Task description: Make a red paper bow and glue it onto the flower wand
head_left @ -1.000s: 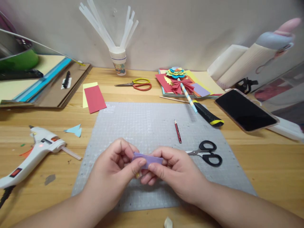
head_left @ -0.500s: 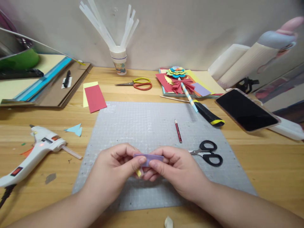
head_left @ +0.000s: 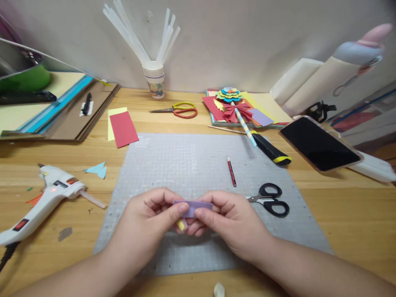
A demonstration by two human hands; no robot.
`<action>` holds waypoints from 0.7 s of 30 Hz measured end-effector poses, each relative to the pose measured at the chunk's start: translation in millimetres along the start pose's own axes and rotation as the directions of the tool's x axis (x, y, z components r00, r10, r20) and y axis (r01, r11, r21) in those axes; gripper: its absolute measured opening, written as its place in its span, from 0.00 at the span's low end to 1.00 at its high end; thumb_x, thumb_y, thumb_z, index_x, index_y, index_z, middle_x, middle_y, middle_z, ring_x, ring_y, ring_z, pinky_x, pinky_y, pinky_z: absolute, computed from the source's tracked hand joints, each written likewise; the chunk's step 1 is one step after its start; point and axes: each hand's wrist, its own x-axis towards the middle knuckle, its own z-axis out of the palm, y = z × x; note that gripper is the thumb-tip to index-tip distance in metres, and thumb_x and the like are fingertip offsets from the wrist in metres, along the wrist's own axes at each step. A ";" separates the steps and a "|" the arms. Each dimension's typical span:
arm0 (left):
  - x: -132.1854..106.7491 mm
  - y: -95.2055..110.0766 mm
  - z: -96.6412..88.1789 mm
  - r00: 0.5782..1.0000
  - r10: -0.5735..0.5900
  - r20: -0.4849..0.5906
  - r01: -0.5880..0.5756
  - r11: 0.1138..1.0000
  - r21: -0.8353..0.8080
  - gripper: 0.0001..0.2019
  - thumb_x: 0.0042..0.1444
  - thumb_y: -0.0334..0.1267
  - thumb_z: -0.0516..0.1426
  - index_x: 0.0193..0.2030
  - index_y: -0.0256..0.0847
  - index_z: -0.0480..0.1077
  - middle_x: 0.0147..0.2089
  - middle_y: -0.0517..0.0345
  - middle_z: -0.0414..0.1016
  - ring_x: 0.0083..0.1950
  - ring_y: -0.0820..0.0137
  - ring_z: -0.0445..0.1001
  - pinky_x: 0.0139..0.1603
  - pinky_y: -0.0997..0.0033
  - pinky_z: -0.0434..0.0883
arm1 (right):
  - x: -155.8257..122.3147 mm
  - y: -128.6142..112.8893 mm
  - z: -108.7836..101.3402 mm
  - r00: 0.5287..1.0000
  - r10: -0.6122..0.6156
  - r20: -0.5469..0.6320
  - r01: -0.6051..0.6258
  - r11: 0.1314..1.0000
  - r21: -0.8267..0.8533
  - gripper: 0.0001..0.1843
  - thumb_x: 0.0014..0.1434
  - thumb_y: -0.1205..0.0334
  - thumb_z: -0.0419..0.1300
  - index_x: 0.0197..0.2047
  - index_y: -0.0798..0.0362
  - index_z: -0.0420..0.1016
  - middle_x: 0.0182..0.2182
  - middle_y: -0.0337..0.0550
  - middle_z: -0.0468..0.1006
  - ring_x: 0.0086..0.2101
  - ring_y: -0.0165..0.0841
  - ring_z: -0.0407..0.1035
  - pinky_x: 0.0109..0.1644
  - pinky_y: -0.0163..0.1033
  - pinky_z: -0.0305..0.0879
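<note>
Between both hands, above the grey cutting mat [head_left: 167, 169], is a small folded strip of purple paper [head_left: 194, 206]. My left hand [head_left: 154, 214] pinches its left end with the thumb on top. My right hand [head_left: 227, 216] grips the right end in the same way. A small yellow piece [head_left: 180, 225] shows below the purple paper by my left fingers; what it belongs to is hidden. Black-handled scissors [head_left: 272, 200] lie just right of my right hand, their blades partly behind it. Farther up the mat rests a short red pencil [head_left: 231, 171].
At left lies a white glue gun [head_left: 52, 200] beside blue paper scraps [head_left: 97, 169]. Red paper [head_left: 124, 128], yellow-and-red scissors [head_left: 182, 109] and a paper cup [head_left: 155, 84] of white sticks stand behind. A paper flower [head_left: 230, 95], a black-and-yellow cutter [head_left: 270, 148] and a phone [head_left: 320, 142] are at right.
Almost nothing differs. Both hands keep the purple paper in the same place, and my left thumb has slid slightly left on it. The view has shifted a little.
</note>
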 end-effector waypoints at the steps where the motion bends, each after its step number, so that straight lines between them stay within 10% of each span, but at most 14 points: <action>1: -0.1 0.0 -0.1 1.000 -0.002 -0.001 0.002 1.000 0.000 0.08 0.47 0.38 0.63 0.22 0.40 0.73 0.19 0.62 0.75 0.23 0.73 0.72 0.26 0.75 0.71 | 0.0 -0.3 -0.1 1.000 -0.001 0.001 0.001 1.000 0.005 0.12 0.55 0.53 0.64 0.34 0.54 0.77 0.28 0.40 0.81 0.29 0.27 0.76 0.36 0.33 0.72; 21: -7.3 -4.2 -2.3 0.975 -0.051 0.214 -0.024 0.943 0.333 0.09 0.53 0.38 0.53 0.23 0.41 0.61 0.23 0.64 0.63 0.27 0.74 0.61 0.29 0.73 0.59 | 0.7 -2.9 -0.2 0.996 0.090 -0.025 -0.094 0.979 -0.180 0.06 0.51 0.62 0.62 0.28 0.54 0.69 0.18 0.33 0.71 0.20 0.24 0.65 0.26 0.30 0.62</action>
